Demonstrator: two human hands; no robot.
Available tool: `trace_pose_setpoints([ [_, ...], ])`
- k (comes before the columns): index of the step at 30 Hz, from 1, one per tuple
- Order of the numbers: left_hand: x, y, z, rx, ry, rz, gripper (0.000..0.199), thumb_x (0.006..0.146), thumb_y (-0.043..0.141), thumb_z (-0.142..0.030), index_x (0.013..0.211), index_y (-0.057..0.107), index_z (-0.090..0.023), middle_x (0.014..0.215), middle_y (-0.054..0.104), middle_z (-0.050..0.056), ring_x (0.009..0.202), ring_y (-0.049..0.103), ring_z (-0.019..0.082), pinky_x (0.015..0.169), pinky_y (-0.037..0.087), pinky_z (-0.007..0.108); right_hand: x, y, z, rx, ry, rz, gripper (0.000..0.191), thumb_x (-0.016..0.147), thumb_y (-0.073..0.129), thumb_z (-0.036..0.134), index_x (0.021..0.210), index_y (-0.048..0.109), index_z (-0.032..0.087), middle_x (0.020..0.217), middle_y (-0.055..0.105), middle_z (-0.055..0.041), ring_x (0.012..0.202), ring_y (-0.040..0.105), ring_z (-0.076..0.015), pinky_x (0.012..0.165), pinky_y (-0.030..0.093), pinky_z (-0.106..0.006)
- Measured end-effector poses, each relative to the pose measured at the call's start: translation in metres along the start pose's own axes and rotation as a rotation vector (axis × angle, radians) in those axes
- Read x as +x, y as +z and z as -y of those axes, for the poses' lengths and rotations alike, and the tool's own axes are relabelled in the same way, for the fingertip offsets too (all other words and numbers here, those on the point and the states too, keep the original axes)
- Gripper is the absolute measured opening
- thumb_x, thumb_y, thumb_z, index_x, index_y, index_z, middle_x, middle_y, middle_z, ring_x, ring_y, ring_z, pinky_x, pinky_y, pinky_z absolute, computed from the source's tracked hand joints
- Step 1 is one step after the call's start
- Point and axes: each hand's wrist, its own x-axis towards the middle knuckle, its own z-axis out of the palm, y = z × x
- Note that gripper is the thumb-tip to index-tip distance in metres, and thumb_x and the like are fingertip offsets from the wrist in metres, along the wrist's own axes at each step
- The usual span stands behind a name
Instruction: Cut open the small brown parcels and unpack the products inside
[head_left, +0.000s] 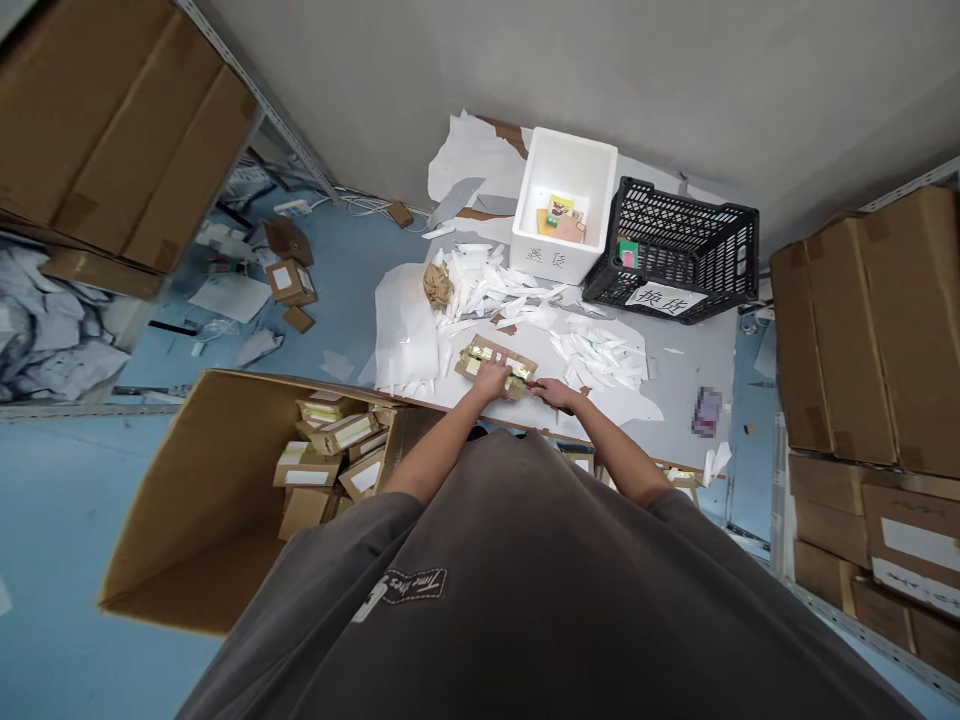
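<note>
A small cardboard box [474, 352], crossed by shiny yellowish tape, lies on the table in front of me. My left hand [493, 380] is closed on the box's near side, fingers over its top. In my right hand [555, 393] is a slim red-and-black utility knife [534, 384]; its tip is at the box's right end, and the blade is too small to make out. White paper strips [600, 352] are scattered beyond both hands. Crumpled brown paper [437, 287] sits behind the box to the left.
A white foam box [525, 255] holding small packets and a black plastic crate [686, 250] stand at the back. Left of me, a large open carton [180, 500] holds several small taped boxes [307, 465]. Shelves with cartons [862, 330] flank both sides.
</note>
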Motion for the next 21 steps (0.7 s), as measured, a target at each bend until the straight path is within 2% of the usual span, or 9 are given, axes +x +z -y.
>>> trace_pose_setpoints([
  [3,0.0,0.001,0.001,-0.018,0.006,0.003,0.07,0.064,0.103,-0.044,0.126,0.078,-0.022,0.179,0.032,0.016,0.163,0.029,0.05,0.124,0.041,0.057,-0.003,0.003,-0.007,0.123,0.019,0.0,0.017,0.11,0.056,0.035,0.099,0.061,0.022,0.063,0.055,0.0045,0.048,0.049,-0.0124,0.05,0.042,-0.023],
  [6,0.002,0.0,0.002,-0.002,0.022,0.016,0.067,0.064,0.103,-0.044,0.123,0.08,-0.021,0.18,0.03,0.017,0.163,0.028,0.052,0.121,0.044,0.059,-0.004,0.006,-0.013,0.264,0.019,0.015,0.024,0.106,0.064,0.04,0.092,0.056,0.023,0.06,0.053,0.0057,0.044,0.046,-0.0113,0.045,0.039,-0.022],
  [9,0.004,-0.002,0.003,0.011,0.027,0.019,0.062,0.067,0.102,-0.044,0.121,0.081,-0.021,0.179,0.032,0.017,0.163,0.03,0.051,0.12,0.045,0.059,-0.004,0.015,-0.013,0.348,0.017,0.06,0.032,0.099,0.074,0.049,0.09,0.056,0.024,0.057,0.052,0.0063,0.041,0.044,-0.0112,0.042,0.038,-0.022],
  [14,0.001,-0.006,0.005,-0.007,0.044,0.022,0.061,0.068,0.101,-0.04,0.122,0.08,-0.023,0.179,0.033,0.014,0.163,0.033,0.046,0.123,0.042,0.056,-0.011,0.042,-0.015,0.378,-0.019,0.079,0.043,0.097,0.069,0.066,0.096,0.056,0.025,0.058,0.052,0.0075,0.044,0.047,-0.012,0.044,0.04,-0.022],
  [17,-0.004,-0.007,0.009,-0.083,0.057,-0.016,0.063,0.075,0.096,-0.044,0.131,0.074,-0.023,0.177,0.038,0.014,0.164,0.033,0.043,0.127,0.039,0.054,-0.021,0.049,-0.031,0.421,-0.002,0.023,0.045,0.097,0.065,0.068,0.092,0.051,0.026,0.06,0.053,0.0078,0.045,0.049,-0.0123,0.045,0.042,-0.022],
  [19,-0.004,-0.009,0.014,-0.139,0.056,-0.051,0.06,0.087,0.086,-0.045,0.141,0.068,-0.025,0.169,0.05,0.013,0.161,0.04,0.039,0.127,0.04,0.051,-0.028,0.048,-0.044,0.45,0.009,-0.063,0.041,0.1,0.06,0.065,0.091,0.047,0.027,0.06,0.053,0.0077,0.045,0.05,-0.0129,0.045,0.042,-0.022],
  [21,0.0,-0.012,0.02,-0.137,0.054,-0.086,0.063,0.092,0.081,-0.04,0.151,0.062,-0.026,0.166,0.054,0.013,0.16,0.041,0.037,0.129,0.037,0.052,-0.034,0.047,-0.054,0.475,0.026,-0.166,0.037,0.102,0.055,0.061,0.092,0.046,0.027,0.06,0.053,0.008,0.044,0.051,-0.0135,0.046,0.043,-0.023],
])
